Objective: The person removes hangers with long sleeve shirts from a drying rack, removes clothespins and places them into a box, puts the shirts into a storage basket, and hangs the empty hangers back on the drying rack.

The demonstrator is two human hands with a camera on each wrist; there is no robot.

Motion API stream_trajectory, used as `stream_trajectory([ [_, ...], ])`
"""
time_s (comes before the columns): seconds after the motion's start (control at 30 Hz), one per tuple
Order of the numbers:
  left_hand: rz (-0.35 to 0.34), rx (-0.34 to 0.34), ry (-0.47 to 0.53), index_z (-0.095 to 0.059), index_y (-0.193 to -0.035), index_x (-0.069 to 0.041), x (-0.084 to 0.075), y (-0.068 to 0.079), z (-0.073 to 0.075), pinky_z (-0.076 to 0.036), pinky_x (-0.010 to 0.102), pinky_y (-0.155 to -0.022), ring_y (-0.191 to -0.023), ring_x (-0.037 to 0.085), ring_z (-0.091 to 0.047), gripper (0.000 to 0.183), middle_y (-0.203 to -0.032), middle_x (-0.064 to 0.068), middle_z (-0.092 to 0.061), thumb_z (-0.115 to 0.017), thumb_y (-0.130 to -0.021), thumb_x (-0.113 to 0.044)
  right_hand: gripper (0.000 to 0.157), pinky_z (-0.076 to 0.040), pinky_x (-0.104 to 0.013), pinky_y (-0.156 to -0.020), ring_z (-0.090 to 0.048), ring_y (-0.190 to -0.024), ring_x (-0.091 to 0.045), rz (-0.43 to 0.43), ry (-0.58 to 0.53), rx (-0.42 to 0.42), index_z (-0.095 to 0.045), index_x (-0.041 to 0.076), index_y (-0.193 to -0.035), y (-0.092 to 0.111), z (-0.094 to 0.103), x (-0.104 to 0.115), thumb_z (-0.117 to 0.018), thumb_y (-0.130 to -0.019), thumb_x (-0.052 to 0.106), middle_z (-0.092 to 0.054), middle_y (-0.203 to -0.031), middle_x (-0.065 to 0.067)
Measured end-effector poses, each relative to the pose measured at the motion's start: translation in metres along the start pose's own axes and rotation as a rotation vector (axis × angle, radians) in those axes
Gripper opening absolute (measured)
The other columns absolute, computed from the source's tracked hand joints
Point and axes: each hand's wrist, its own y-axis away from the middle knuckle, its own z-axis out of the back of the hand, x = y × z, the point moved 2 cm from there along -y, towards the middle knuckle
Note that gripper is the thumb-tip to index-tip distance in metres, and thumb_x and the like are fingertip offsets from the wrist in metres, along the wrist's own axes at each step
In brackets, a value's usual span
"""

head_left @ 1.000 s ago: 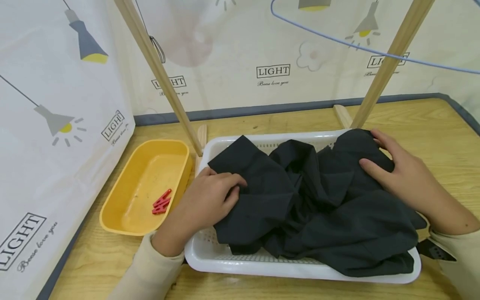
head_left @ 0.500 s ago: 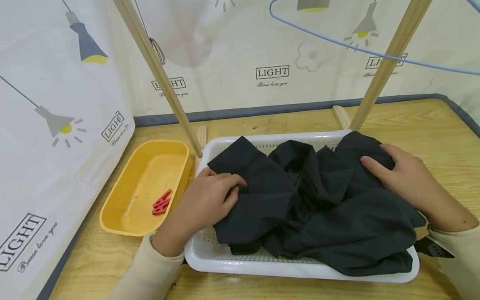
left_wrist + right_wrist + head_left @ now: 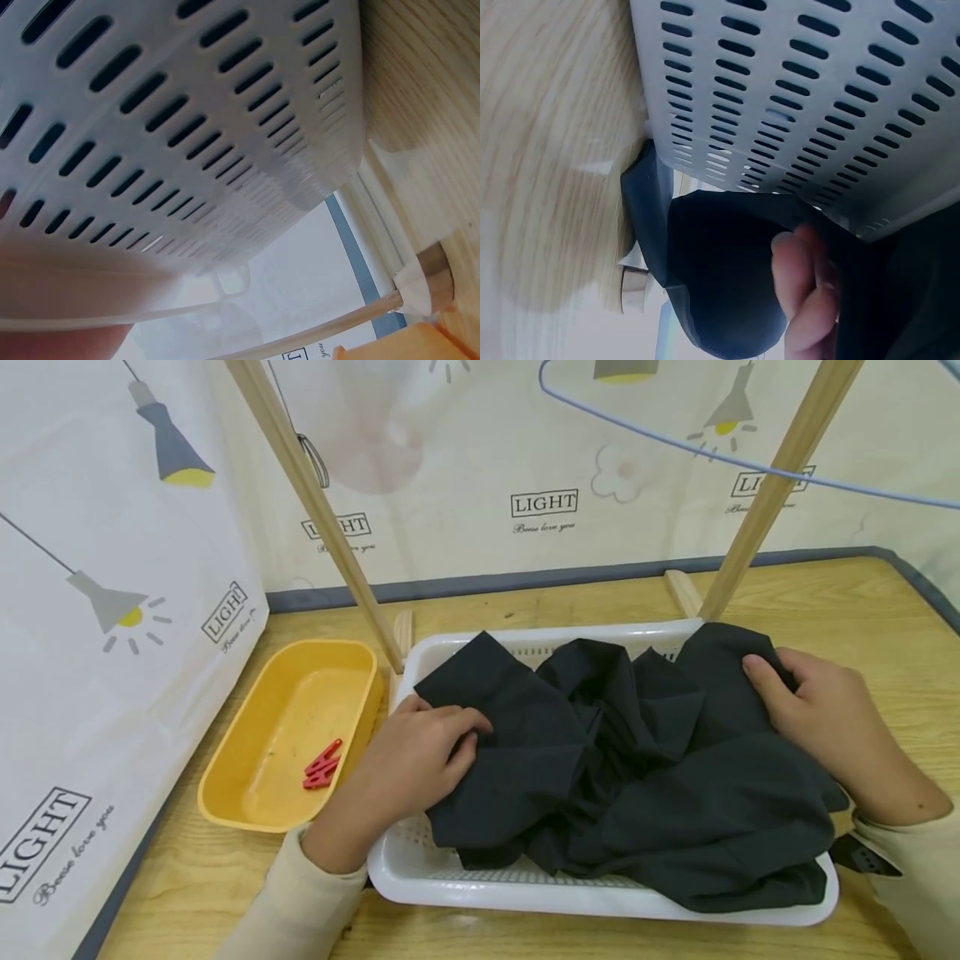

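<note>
A crumpled black cloth point(image 3: 540, 727), its garment kind unclear, fills a white perforated basket point(image 3: 480, 893) in the head view and drapes over its right side. My left hand point(image 3: 412, 760) grips the cloth at the basket's left rim, thumb and forefinger curved on the fabric; some fingertips are hidden. At the far right corner, my right hand point(image 3: 828, 714) holds the cloth's edge with the thumb on top. From the right wrist camera, its fingers point(image 3: 806, 285) show curled under the hanging cloth point(image 3: 720, 277). Slotted basket wall point(image 3: 187, 127) fills much of the left wrist view.
A yellow tray point(image 3: 292, 693) with red clothespins point(image 3: 322, 767) stands left of the basket on the wooden table point(image 3: 847, 602). Two wooden posts point(image 3: 322, 518) rise behind the basket. A blue hanger point(image 3: 675, 442) hangs at upper right. Printed cloth walls enclose the back and left.
My right hand has slid slightly right and nearer me along the cloth, drawing its far right part outward. Its fingers have tucked behind the edge. The left hand stays put.
</note>
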Motion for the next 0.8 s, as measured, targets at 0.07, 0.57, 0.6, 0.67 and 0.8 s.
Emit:
stream_trajectory([
  [0.07, 0.003, -0.003, 0.0, -0.067, -0.097, -0.025, 0.0003, -0.0004, 0.0007, -0.035, 0.026, -0.073, -0.073, 0.002, -0.058, 0.017, -0.088, -0.012, -0.068, -0.052, -0.088, -0.023, 0.039, -0.028, -0.024, -0.045, -0.034, -0.044, -0.008, 0.034, 0.025, -0.065, -0.042, 0.007, -0.065, 0.0003, -0.0001, 0.0024, -0.046, -0.095, 0.032, -0.036, -0.053, -0.005],
  [0.57, 0.0, 0.004, 0.0, -0.067, -0.097, -0.025, -0.0004, 0.0, -0.0009, -0.035, 0.026, -0.073, -0.073, 0.002, -0.058, 0.017, -0.089, -0.012, -0.068, -0.052, -0.088, -0.023, 0.022, -0.024, -0.019, -0.041, -0.028, -0.042, 0.004, 0.258, 0.173, -0.365, -0.058, 0.0, -0.071, 0.0024, 0.0012, 0.0078, -0.062, -0.085, 0.016, -0.044, -0.046, -0.006],
  [0.6, 0.001, 0.006, 0.001, -0.067, -0.098, -0.025, -0.0004, 0.0002, -0.001, -0.035, 0.026, -0.073, -0.073, 0.002, -0.058, 0.018, -0.089, -0.012, -0.068, -0.052, -0.088, -0.023, 0.021, -0.024, -0.019, -0.041, -0.028, -0.042, 0.005, 0.265, 0.169, -0.374, -0.058, 0.0, -0.071, 0.0022, 0.0012, 0.008, -0.062, -0.085, 0.016, -0.045, -0.047, -0.006],
  [0.67, 0.001, 0.01, 0.001, -0.067, -0.098, -0.025, -0.0002, 0.0005, -0.0009, -0.035, 0.026, -0.072, -0.073, 0.002, -0.058, 0.018, -0.089, -0.012, -0.068, -0.052, -0.088, -0.023, 0.02, -0.025, -0.019, -0.042, -0.028, -0.044, 0.008, 0.279, 0.161, -0.391, -0.059, 0.0, -0.071, 0.0023, 0.001, 0.0079, -0.063, -0.084, 0.015, -0.047, -0.048, -0.008],
  [0.8, 0.002, 0.009, -0.003, -0.067, -0.097, -0.025, -0.0002, 0.0003, -0.0006, -0.034, 0.025, -0.072, -0.072, 0.002, -0.058, 0.017, -0.089, -0.012, -0.068, -0.052, -0.088, -0.024, 0.017, -0.027, -0.018, -0.045, -0.031, -0.048, 0.01, 0.316, 0.135, -0.42, -0.062, -0.001, -0.074, 0.0018, 0.0013, 0.0084, -0.064, -0.082, 0.014, -0.054, -0.054, -0.012],
])
